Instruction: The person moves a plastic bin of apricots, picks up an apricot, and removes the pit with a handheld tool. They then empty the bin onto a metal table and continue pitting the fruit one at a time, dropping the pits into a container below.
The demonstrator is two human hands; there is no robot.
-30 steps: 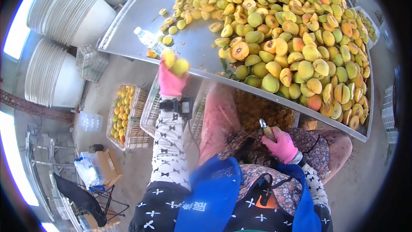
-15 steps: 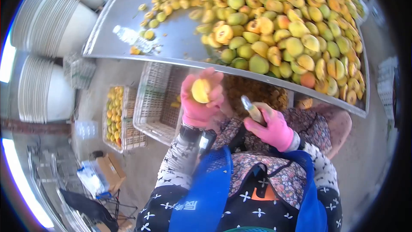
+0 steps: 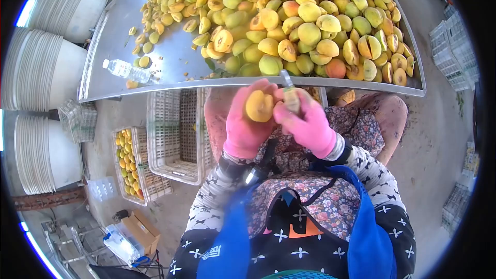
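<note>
Both hands wear pink gloves and are close together just below the near edge of a metal table [image 3: 175, 87]. My left hand [image 3: 247, 126] is closed around a yellow fruit [image 3: 259, 106], whose cleft faces up. In my right hand [image 3: 311, 126] is a small tool [image 3: 291, 99] with a pale handle, its metal tip pointing up and away. The fingers of my right hand are beside the fruit; whether they touch it I cannot tell. A large pile of yellow-green fruit [image 3: 309, 34], many pieces halved, lies on the table beyond.
A clear plastic bottle [image 3: 120, 68] lies on the table's left part. Below are a large crate [image 3: 173, 163] and a smaller crate [image 3: 155, 188] with fruit [image 3: 126, 163]. Stacked white tubs [image 3: 39, 70] stand at left, a cardboard box [image 3: 142, 231] at lower left, crates [image 3: 449, 46] at right.
My right hand and the tool have moved left and up to my left hand, beside the fruit. The view has shifted, so the table and pile appear further left and higher.
</note>
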